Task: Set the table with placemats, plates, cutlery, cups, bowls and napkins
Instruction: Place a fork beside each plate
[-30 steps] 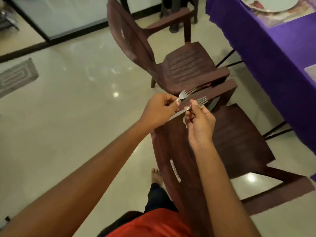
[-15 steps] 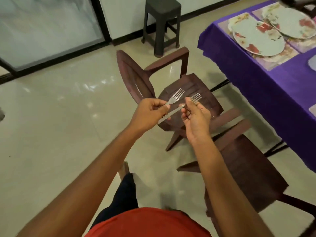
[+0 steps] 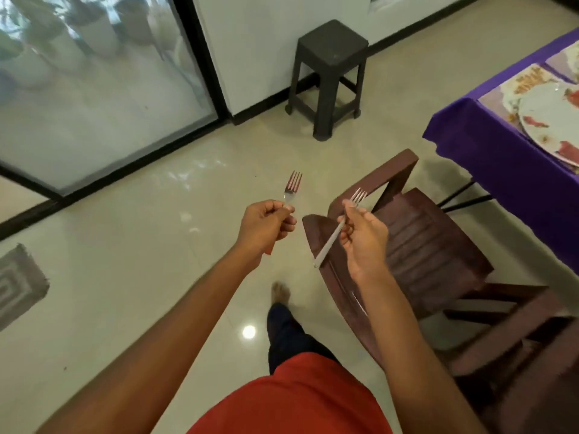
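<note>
Hands now apart, forks no longer crossing.
Left hand (image 3: 266, 225) grips left fork (image 3: 293, 187), handle hidden in curled fingers; right hand (image 3: 365, 242) pinches right fork (image 3: 327, 245); plate (image 3: 546, 120) cut off.

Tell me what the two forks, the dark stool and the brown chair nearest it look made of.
The left fork and right fork: likely polished steel, silvery with bright glints. The dark stool: probably moulded plastic, matte grey-black, legs and braces in one piece. The brown chair: seemingly moulded plastic, semi-gloss, with ribbed seat grooves.
</note>
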`<state>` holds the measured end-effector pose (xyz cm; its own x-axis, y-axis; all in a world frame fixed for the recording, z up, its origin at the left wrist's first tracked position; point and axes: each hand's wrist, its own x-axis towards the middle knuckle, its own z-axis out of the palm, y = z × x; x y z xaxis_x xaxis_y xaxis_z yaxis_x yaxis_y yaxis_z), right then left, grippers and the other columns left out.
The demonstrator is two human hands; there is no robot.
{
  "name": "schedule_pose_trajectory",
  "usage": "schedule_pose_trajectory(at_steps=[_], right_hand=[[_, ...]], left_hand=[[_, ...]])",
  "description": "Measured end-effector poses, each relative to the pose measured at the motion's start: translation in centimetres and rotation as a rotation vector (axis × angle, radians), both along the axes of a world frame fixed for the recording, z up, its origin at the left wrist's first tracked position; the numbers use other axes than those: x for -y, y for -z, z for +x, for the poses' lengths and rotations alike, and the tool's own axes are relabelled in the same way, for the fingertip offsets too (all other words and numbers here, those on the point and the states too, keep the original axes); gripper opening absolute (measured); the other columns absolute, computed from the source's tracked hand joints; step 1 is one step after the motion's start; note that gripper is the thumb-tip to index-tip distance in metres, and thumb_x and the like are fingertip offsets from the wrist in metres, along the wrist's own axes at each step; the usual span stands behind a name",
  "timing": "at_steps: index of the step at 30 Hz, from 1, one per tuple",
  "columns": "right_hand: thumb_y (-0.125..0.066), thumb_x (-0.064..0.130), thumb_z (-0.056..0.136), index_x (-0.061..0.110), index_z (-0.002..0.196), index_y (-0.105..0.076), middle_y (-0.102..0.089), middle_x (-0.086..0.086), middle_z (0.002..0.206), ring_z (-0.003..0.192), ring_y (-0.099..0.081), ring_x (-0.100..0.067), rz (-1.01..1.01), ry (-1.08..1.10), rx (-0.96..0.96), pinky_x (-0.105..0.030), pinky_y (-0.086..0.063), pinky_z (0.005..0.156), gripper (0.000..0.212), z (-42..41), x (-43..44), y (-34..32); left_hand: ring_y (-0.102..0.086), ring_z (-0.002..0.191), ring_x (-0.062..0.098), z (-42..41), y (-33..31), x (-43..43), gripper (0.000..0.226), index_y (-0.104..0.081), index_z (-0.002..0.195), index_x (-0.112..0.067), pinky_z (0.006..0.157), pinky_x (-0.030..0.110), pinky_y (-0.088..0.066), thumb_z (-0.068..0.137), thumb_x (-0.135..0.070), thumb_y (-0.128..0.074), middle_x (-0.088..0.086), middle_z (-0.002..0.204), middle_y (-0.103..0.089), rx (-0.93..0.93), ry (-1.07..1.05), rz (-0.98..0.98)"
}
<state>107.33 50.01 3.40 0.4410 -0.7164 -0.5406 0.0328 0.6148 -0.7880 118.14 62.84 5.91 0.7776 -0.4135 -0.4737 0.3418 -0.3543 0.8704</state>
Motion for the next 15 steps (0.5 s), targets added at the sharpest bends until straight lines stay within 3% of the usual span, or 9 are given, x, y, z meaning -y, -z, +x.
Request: schedule_pose_trajectory(at_steps=[7, 12, 15], right_hand=[[-0.073, 0.019, 0.091, 0.017, 0.087, -0.075, -0.060, 0.003, 0.062, 0.054, -0.043, -0.006, 0.067, 0.072, -0.075, -0.017, -0.028, 0.043, 0.005, 12.5, 7.4, 4.7], [-0.073, 0.019, 0.092, 0.017, 0.076, -0.071, -0.059, 0.004, 0.057, 0.051, -0.039, -0.007, 0.124, 0.160, -0.139, -0.020, -0.031, 0.048, 0.016, 19.4, 13.2, 6.6], [-0.071, 0.026, 0.094, 0.017, 0.078, -0.072, -0.058, 0.000, 0.063, 0.057, -0.045, -0.011, 0.076, 0.185, -0.218, -0.025, -0.039, 0.055, 0.018, 22.1, 16.2, 7.7]], left_hand=[[-0.063, 0.072, 0.008, 14.0, 3.8, 9.8, 0.016, -0.077, 0.092, -0.009, 0.070, 0.025, -0.054, 0.096, -0.017, -0.064, 0.002, 0.080, -0.072, 0.065, 0.176, 0.131], [-0.060, 0.069, 0.014, 21.4, 6.3, 16.8, 0.016, -0.078, 0.092, -0.008, 0.067, 0.031, -0.051, 0.093, -0.021, -0.069, 0.015, 0.087, -0.073, 0.101, 0.402, 0.229], [-0.062, 0.067, 0.006, 24.3, 7.4, 21.9, 0.014, -0.074, 0.099, -0.006, 0.072, 0.027, -0.049, 0.094, -0.016, -0.067, 0.007, 0.083, -0.072, 0.021, 0.462, 0.213]])
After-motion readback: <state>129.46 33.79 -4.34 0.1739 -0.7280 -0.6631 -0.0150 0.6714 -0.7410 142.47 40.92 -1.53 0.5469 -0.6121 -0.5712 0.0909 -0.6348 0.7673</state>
